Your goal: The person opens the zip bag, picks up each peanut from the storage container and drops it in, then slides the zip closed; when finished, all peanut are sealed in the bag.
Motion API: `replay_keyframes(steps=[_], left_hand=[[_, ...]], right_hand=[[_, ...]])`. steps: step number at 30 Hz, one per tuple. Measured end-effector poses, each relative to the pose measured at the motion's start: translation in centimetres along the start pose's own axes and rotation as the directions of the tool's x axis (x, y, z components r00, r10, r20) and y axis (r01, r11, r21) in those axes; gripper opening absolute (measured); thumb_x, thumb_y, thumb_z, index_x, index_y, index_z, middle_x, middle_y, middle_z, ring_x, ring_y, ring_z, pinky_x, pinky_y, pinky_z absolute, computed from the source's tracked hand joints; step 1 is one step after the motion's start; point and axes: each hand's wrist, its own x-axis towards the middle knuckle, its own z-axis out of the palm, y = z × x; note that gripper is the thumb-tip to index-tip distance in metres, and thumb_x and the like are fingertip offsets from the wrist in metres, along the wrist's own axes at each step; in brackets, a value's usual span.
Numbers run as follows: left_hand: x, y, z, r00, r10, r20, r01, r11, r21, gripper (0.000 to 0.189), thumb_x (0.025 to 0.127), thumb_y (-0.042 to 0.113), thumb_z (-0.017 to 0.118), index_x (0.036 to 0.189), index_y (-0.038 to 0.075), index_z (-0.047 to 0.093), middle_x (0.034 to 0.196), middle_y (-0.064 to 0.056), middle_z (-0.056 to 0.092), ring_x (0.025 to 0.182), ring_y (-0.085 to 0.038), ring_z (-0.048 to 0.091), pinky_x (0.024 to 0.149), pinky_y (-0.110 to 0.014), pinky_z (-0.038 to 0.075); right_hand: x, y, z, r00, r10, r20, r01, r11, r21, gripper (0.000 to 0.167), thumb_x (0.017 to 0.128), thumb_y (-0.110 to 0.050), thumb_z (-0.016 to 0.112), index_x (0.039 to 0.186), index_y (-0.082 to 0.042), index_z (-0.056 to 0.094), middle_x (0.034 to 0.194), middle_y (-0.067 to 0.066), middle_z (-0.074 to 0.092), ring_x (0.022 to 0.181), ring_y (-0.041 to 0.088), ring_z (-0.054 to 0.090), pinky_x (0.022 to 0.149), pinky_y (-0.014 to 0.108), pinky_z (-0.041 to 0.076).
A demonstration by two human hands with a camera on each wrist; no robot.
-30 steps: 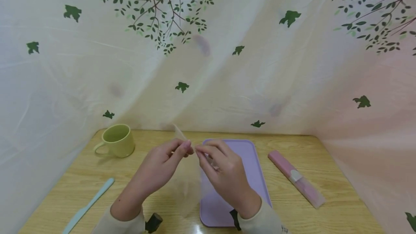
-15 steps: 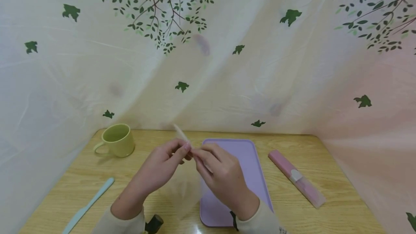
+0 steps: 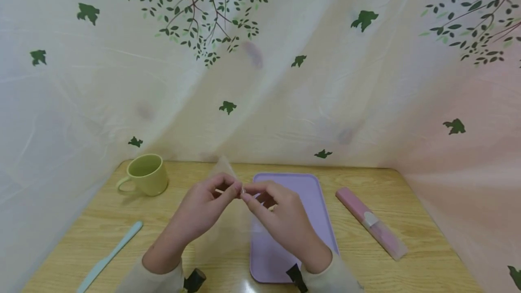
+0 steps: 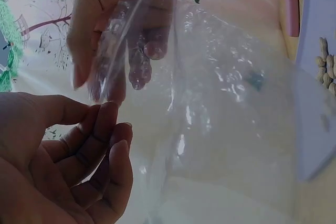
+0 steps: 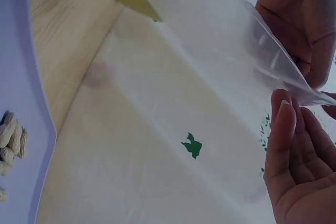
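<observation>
A clear plastic zip bag (image 3: 223, 168) hangs between my two hands above the table; in the left wrist view its zip strip runs along the top of the bag (image 4: 226, 114). My left hand (image 3: 201, 207) pinches the bag's edge between thumb and fingers. Close beside it, my right hand (image 3: 285, 220) pinches the same edge, and the fingertips of both hands nearly meet. The right wrist view has the right hand (image 5: 304, 166) at the bag's rim, its fingers bent. Nothing shows inside the bag.
Under the right hand lies a purple tray (image 3: 315, 211); the wrist views show peanuts (image 4: 326, 69) on it. A green mug (image 3: 148, 175) stands back left, with a light blue knife (image 3: 111, 254) nearer the front. At right lies a pink case (image 3: 370, 223). Patterned cloth surrounds the table.
My right fingertips have closed the small gap to the left ones and shifted their hold along the edge. The bag's upper corner has turned from a narrow strip to a wider face.
</observation>
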Motion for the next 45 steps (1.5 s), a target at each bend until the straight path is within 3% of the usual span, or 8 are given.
replay_keyframes(steps=[3, 7, 10, 17, 22, 32, 38, 45], left_hand=[[-0.1, 0.2, 0.2, 0.999, 0.037, -0.017, -0.036, 0.998, 0.042, 0.019, 0.109, 0.037, 0.064, 0.103, 0.024, 0.076, 0.099, 0.009, 0.078, 0.098, -0.006, 0.073, 0.092, -0.034, 0.062], [-0.3, 0.3, 0.3, 0.993, 0.109, -0.037, -0.105, 0.989, 0.101, 0.016, 0.108, 0.035, 0.065, 0.102, 0.025, 0.076, 0.096, 0.013, 0.078, 0.095, -0.004, 0.072, 0.090, -0.032, 0.063], [-0.5, 0.3, 0.4, 0.989, 0.139, -0.048, -0.132, 0.983, 0.132, 0.016, 0.108, 0.035, 0.065, 0.101, 0.026, 0.076, 0.096, 0.015, 0.077, 0.095, -0.004, 0.072, 0.087, -0.029, 0.063], [-0.5, 0.4, 0.3, 0.982, 0.181, -0.058, -0.166, 0.966, 0.199, 0.016, 0.108, 0.035, 0.065, 0.101, 0.028, 0.077, 0.097, 0.015, 0.076, 0.096, -0.006, 0.071, 0.076, -0.023, 0.060], [-0.5, 0.3, 0.0, 0.975, 0.219, -0.046, -0.202, 0.949, 0.241, 0.017, 0.109, 0.035, 0.063, 0.102, 0.028, 0.076, 0.098, 0.014, 0.076, 0.096, -0.006, 0.070, 0.076, -0.024, 0.058], [-0.6, 0.3, -0.3, 0.971, 0.236, -0.034, -0.222, 0.947, 0.230, 0.014, 0.108, 0.033, 0.066, 0.100, 0.028, 0.076, 0.098, 0.013, 0.075, 0.094, -0.004, 0.071, 0.077, -0.024, 0.058], [-0.7, 0.2, -0.5, 0.978, 0.209, -0.006, -0.203, 0.956, 0.212, 0.014, 0.109, 0.032, 0.065, 0.100, 0.028, 0.075, 0.099, 0.011, 0.075, 0.096, -0.005, 0.071, 0.075, -0.022, 0.058], [-0.8, 0.3, -0.8, 0.975, 0.223, 0.011, -0.219, 0.944, 0.246, 0.014, 0.108, 0.024, 0.065, 0.096, 0.026, 0.072, 0.102, 0.010, 0.074, 0.102, -0.008, 0.072, 0.084, -0.029, 0.061]], right_hand=[[0.2, -0.1, -0.3, 0.995, 0.095, 0.033, -0.096, 0.994, 0.042, 0.014, 0.102, -0.024, 0.076, 0.113, -0.016, 0.079, 0.106, -0.004, 0.083, 0.083, 0.003, 0.074, 0.074, 0.024, 0.065], [0.3, 0.1, -0.4, 0.989, 0.140, 0.048, -0.144, 0.985, 0.095, 0.012, 0.101, -0.022, 0.076, 0.110, -0.015, 0.080, 0.103, -0.001, 0.084, 0.082, 0.004, 0.075, 0.074, 0.025, 0.065], [0.3, 0.3, -0.3, 0.992, 0.121, 0.040, -0.124, 0.987, 0.106, 0.011, 0.101, -0.019, 0.077, 0.109, -0.012, 0.081, 0.101, 0.002, 0.084, 0.081, 0.005, 0.076, 0.073, 0.025, 0.066], [0.3, 0.5, 0.0, 1.000, -0.005, -0.016, 0.004, 1.000, -0.011, 0.009, 0.101, -0.014, 0.075, 0.105, -0.010, 0.082, 0.094, 0.001, 0.084, 0.078, 0.004, 0.075, 0.070, 0.026, 0.065], [0.3, 0.4, 0.0, 0.999, 0.034, -0.003, -0.034, 0.999, 0.041, 0.010, 0.103, -0.016, 0.073, 0.102, -0.008, 0.080, 0.087, 0.003, 0.081, 0.069, 0.006, 0.071, 0.062, 0.026, 0.064], [0.3, 0.3, -0.2, 0.995, 0.100, -0.012, -0.098, 0.991, 0.093, 0.011, 0.104, -0.015, 0.072, 0.103, -0.006, 0.077, 0.082, 0.006, 0.077, 0.067, 0.007, 0.068, 0.057, 0.024, 0.062], [0.3, 0.3, 0.1, 0.995, 0.086, -0.041, -0.084, 0.995, 0.051, 0.011, 0.104, -0.015, 0.072, 0.102, -0.006, 0.077, 0.081, 0.004, 0.076, 0.064, 0.007, 0.066, 0.056, 0.023, 0.060], [0.4, 0.3, 0.4, 0.995, 0.070, -0.065, -0.068, 0.997, 0.024, 0.010, 0.104, -0.014, 0.071, 0.102, -0.005, 0.076, 0.081, 0.006, 0.077, 0.060, 0.011, 0.070, 0.051, 0.023, 0.058]])
